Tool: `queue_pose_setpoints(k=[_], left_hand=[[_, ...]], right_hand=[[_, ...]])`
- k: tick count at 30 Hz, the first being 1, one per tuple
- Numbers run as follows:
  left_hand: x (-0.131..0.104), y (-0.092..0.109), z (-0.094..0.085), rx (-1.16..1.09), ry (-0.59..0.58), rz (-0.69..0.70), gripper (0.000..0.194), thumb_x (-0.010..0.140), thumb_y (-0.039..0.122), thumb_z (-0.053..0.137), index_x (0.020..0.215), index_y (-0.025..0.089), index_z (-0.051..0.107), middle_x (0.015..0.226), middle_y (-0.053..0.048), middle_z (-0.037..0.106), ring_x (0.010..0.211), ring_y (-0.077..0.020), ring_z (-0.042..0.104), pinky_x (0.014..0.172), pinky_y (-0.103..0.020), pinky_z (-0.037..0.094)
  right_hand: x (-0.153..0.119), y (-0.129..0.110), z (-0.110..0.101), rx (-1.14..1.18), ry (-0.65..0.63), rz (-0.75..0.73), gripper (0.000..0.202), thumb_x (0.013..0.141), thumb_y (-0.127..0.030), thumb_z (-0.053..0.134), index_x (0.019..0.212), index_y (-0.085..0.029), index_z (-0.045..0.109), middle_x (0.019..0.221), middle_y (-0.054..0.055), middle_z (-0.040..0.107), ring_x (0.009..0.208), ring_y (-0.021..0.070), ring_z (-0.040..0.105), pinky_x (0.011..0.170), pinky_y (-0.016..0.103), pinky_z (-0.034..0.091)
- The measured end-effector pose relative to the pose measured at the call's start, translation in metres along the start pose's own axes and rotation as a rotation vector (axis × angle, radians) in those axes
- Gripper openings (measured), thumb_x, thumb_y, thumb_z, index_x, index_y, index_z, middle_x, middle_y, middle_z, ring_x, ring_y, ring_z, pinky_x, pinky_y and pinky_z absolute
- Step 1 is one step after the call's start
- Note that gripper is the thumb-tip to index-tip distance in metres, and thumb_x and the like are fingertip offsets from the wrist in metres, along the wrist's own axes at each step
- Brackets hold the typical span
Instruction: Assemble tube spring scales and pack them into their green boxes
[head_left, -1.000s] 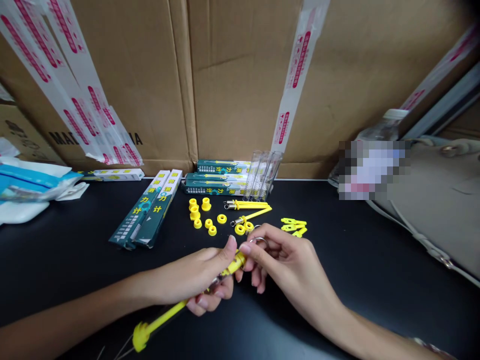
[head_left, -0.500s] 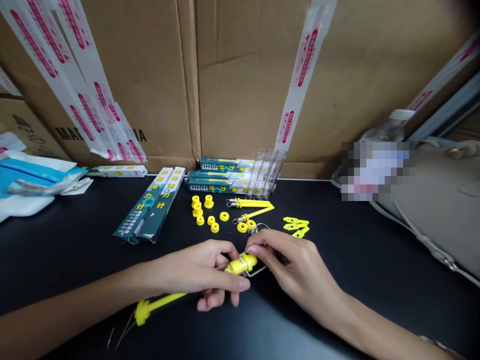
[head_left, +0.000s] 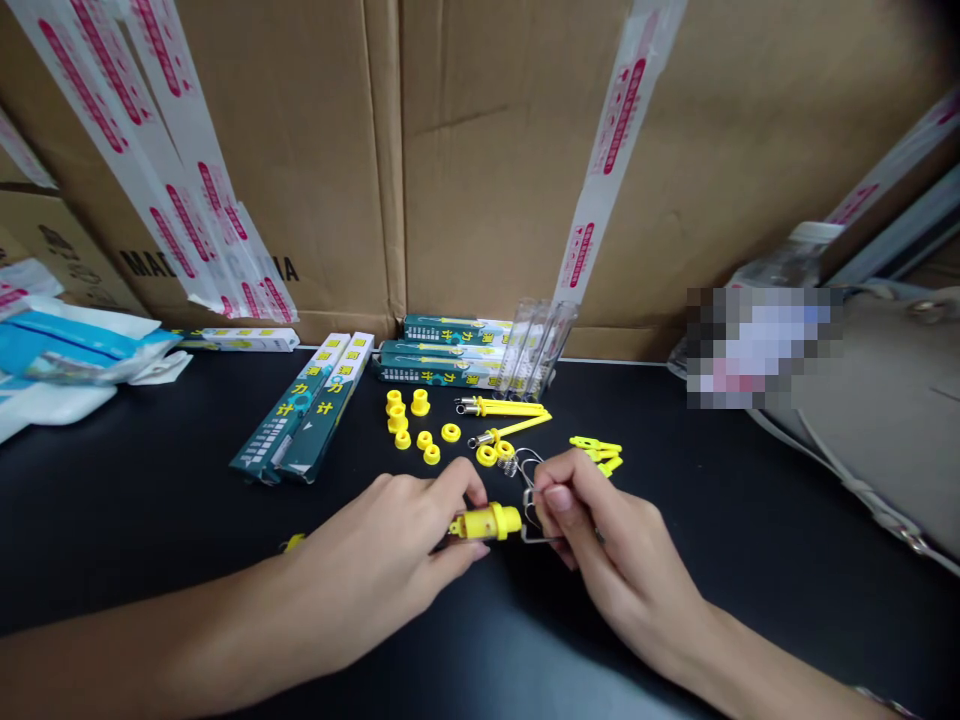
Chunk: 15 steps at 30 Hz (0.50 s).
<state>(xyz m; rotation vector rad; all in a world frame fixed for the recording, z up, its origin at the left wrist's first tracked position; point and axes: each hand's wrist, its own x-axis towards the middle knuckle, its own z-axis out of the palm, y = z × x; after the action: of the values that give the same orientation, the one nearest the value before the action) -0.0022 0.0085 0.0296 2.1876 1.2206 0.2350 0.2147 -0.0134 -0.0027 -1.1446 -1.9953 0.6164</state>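
My left hand [head_left: 409, 530] pinches a spring scale by its tube end, with a yellow plug [head_left: 491, 521] pointing right between thumb and index finger. My palm hides most of the tube. Beyond that forearm a small yellow bit [head_left: 294, 542] shows. My right hand [head_left: 604, 525] is closed on a bent wire bail [head_left: 534, 541], just right of the plug's tip. Bail and plug look apart or barely touching. Behind the fingers lie loose wire hooks and springs [head_left: 510, 462]. Farther back are yellow rings and caps [head_left: 397, 412], and yellow rods with springs [head_left: 510, 407].
Green-and-white printed boxes [head_left: 304, 410] lie left of the parts, more at the back under clear tubes [head_left: 536, 350]. Yellow tabs [head_left: 596, 445] lie right. A cardboard box [head_left: 495, 180] walls the back. A bottle [head_left: 806, 250], a bag [head_left: 885, 420] and a blue-white package [head_left: 75, 345] flank the black table.
The wire bail around the yellow plug has come off to the right in my right hand. My left hand has turned over, palm down, and the scale's yellow rod end is now mostly behind my forearm.
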Motion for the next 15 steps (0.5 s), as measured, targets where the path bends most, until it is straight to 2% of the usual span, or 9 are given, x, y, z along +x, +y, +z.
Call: queue_pose_setpoints(k=[3,7,11,15], left_hand=[[0.001,0.001,-0.001,0.051,0.029,0.046,0.021,0.096,0.044,0.055,0.107,0.027,0.060,0.096,-0.001,0.071,0.086,-0.0240,0.068,0.073,-0.031,0.046],[0.002,0.002,0.000,0.200,0.111,0.159,0.015,0.099,0.035,0.053,0.107,0.026,0.063,0.095,0.000,0.072,0.083,-0.0209,0.070,0.072,-0.029,0.049],[0.001,-0.003,0.010,0.420,0.226,0.227,0.016,0.102,0.030,0.048,0.107,0.024,0.062,0.091,0.000,0.071,0.079,-0.0200,0.070,0.069,-0.030,0.051],[0.001,-0.013,0.024,0.600,0.389,0.362,0.020,0.103,0.026,0.043,0.105,0.017,0.061,0.090,-0.005,0.073,0.077,-0.0227,0.070,0.064,-0.033,0.053]], right_hand=[[0.001,0.000,0.000,0.053,0.010,0.039,0.018,0.106,-0.025,0.029,0.096,-0.025,0.044,0.064,-0.006,0.042,0.049,0.0121,0.040,0.048,0.025,0.034],[0.002,-0.004,0.003,-0.002,-0.035,0.015,0.017,0.105,-0.024,0.032,0.095,-0.025,0.045,0.072,-0.005,0.049,0.052,0.0107,0.045,0.052,0.024,0.035],[0.001,-0.006,0.006,-0.058,-0.111,0.060,0.013,0.104,-0.028,0.034,0.096,-0.025,0.044,0.069,-0.007,0.052,0.049,0.0109,0.046,0.050,0.024,0.034],[0.001,-0.001,0.008,-0.137,-0.111,0.086,0.014,0.104,-0.026,0.033,0.094,-0.026,0.041,0.068,-0.007,0.054,0.047,0.0113,0.046,0.048,0.024,0.033]])
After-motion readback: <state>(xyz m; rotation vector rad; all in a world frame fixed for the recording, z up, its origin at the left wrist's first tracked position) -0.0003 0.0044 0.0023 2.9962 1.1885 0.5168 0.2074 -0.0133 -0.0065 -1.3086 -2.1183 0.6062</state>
